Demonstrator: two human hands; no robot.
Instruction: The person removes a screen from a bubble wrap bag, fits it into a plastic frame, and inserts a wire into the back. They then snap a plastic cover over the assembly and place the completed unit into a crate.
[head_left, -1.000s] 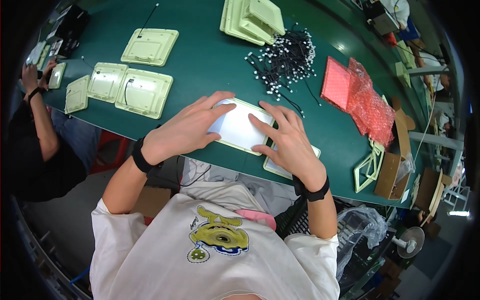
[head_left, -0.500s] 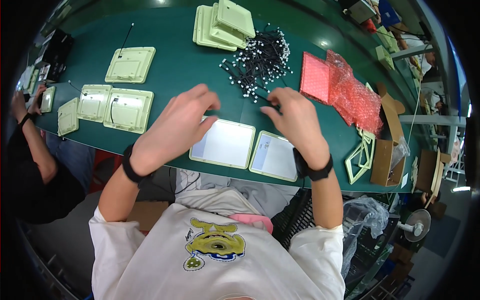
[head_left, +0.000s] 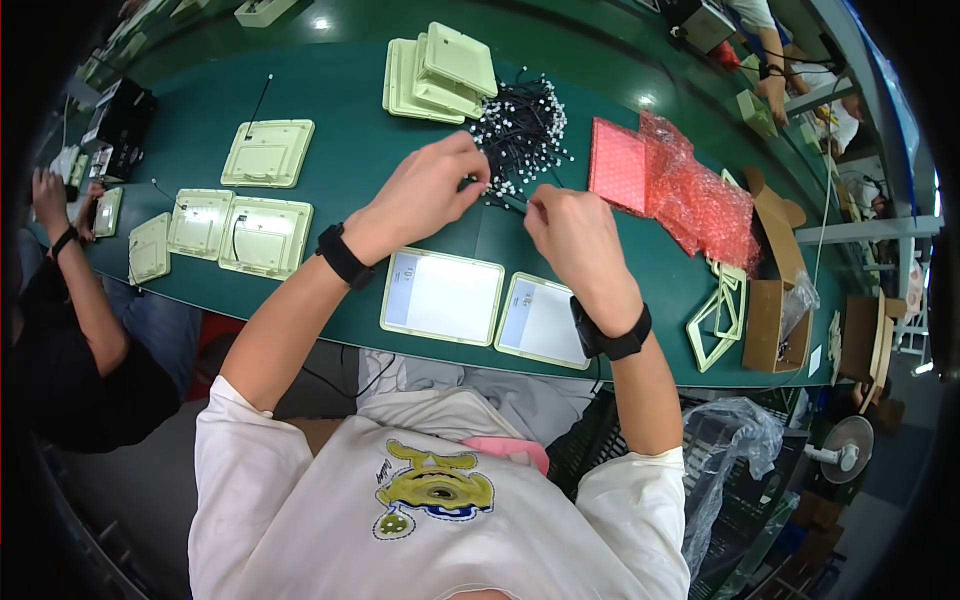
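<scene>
Ditching panel (head_left: 448, 298) for cable pile (head_left: 527, 125), so probably onto cables; curling left hand (head_left: 425, 195) and right hand (head_left: 580, 235), can't tell if gripping.

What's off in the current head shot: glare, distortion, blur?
Head view: glare flecks on the red bubble wrap and a white spot on the green surface at top; head view: the near edge of the table bends, corners go black; head view: both panels read clearly, but strands in the cable pile blend together.
</scene>
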